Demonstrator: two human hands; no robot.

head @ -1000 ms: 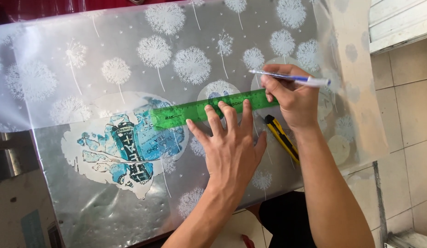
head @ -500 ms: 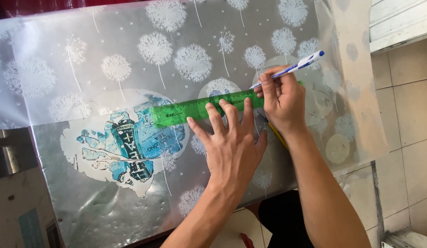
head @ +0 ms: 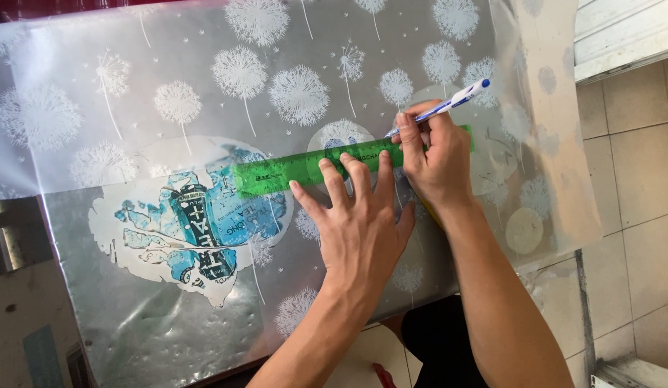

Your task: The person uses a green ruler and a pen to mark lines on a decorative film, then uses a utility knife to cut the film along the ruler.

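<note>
A clear plastic sheet printed with white dandelions lies over a metal table. A green ruler lies across it. My left hand lies flat with spread fingers, fingertips pressing on the ruler's middle. My right hand holds a blue and white pen in a writing grip, its tip at the ruler's upper edge near the right end. A yellow object under my right wrist is mostly hidden.
A worn blue and white sticker shows on the table's metal top under the sheet. Tiled floor lies to the right. The sheet hangs over the table's right edge.
My right hand turned the pen from lying level to a writing grip and brought its tip down to the ruler's edge. My left hand stayed on the ruler.
</note>
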